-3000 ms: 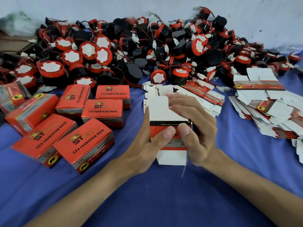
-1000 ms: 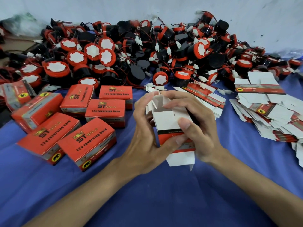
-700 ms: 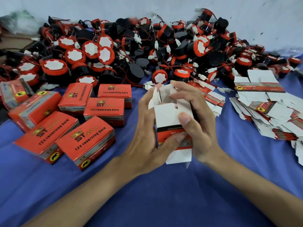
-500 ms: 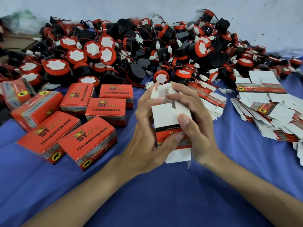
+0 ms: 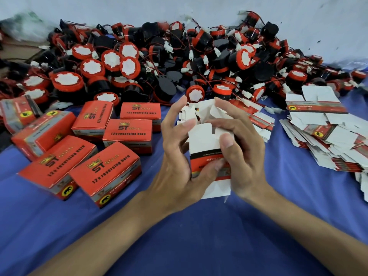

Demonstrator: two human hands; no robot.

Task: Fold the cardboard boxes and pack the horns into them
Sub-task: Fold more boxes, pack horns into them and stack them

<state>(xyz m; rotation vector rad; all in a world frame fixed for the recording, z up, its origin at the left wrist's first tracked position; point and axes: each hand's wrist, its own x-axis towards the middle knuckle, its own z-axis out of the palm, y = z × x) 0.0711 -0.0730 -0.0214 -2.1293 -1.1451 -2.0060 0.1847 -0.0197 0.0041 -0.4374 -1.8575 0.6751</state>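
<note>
Flaps folded further; left hand (image 5: 175, 156), right hand (image 5: 239, 148) grip box (image 5: 203, 140).

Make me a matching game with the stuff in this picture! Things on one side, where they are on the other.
Things:
1. half-folded box
2. horns
3. finished red boxes
4. flat boxes

Places:
A. heaped at the back by the wall
B. stacked on the right
C. held in both hands
D. lying on the left of the blue cloth

Pairs: 1-C, 2-A, 3-D, 4-B
</note>
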